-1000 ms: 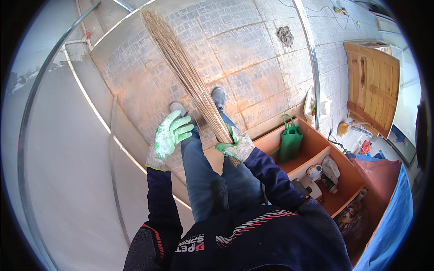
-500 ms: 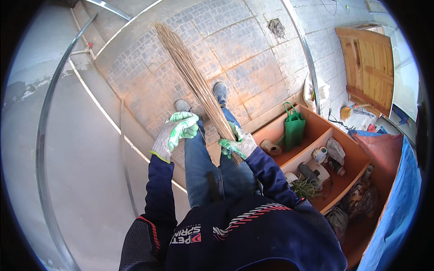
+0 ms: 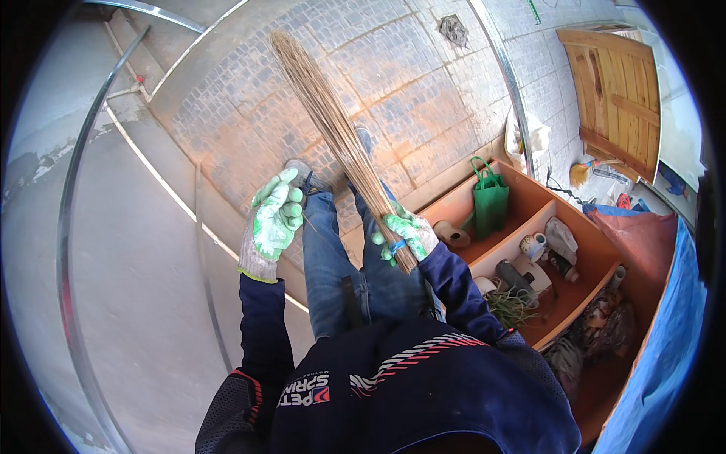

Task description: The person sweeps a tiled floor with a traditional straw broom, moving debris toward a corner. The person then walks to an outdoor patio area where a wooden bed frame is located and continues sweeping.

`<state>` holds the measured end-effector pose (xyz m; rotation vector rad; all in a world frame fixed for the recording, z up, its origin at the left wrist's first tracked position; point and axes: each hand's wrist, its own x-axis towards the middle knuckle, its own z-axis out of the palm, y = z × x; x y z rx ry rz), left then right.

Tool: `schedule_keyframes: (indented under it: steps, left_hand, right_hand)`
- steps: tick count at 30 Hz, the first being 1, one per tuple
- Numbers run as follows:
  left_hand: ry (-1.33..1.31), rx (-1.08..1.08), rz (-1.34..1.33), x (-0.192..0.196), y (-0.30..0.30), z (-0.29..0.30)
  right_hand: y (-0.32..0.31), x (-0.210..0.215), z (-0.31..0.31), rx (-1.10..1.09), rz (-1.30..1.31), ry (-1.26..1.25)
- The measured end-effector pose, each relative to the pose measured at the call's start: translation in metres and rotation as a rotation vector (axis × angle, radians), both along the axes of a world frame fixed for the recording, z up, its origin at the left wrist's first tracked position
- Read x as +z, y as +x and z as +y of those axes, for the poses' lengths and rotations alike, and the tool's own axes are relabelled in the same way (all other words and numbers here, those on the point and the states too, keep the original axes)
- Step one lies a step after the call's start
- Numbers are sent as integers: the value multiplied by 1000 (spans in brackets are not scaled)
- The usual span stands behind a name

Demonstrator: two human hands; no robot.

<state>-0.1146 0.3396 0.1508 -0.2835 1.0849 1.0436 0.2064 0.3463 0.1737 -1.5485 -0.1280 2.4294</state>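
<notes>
A long stick broom [image 3: 325, 113], a bundle of thin brown twigs, slants from the upper left down to my right hand [image 3: 408, 233]. That hand, in a green-coated work glove, is closed around the broom's lower end, where a blue tie [image 3: 398, 246] binds the twigs. My left hand [image 3: 274, 216], gloved alike, is raised to the left of the broom and apart from it. Its palm shows, its fingers are loosely bent and spaced, and I see nothing clearly held in it. A thin strand hangs near its fingers; whether it touches them is unclear.
To the right lies an orange-brown compartmented cabinet [image 3: 522, 223] with a green bag [image 3: 490, 200], rolls and bottles inside. Metal posts [image 3: 505, 76] rise on both sides. A wooden panel [image 3: 612, 106], a small broom [image 3: 580, 174] and a blue tarp [image 3: 665, 333] stand further right.
My left hand has moved down and left, turning its palm into view and loosening its fingers. My right hand has shifted on the broom, baring the blue tie; the broom's lower end has moved slightly right.
</notes>
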Motion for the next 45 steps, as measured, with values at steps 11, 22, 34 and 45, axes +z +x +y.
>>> schedule_keyframes:
  steps: [11, 22, 34, 45]
  left_hand:
    - [114, 166, 115, -12, 66, 62]
    - [85, 167, 219, -5, 69, 84]
    - [14, 213, 310, -9, 90, 86]
    - [-121, -1, 397, 4, 120, 54]
  right_hand:
    - [11, 6, 13, 121, -63, 66]
    - [9, 11, 32, 108, -33, 84]
    - [-17, 14, 43, 14, -41, 63]
    - [-22, -8, 40, 31, -133, 51]
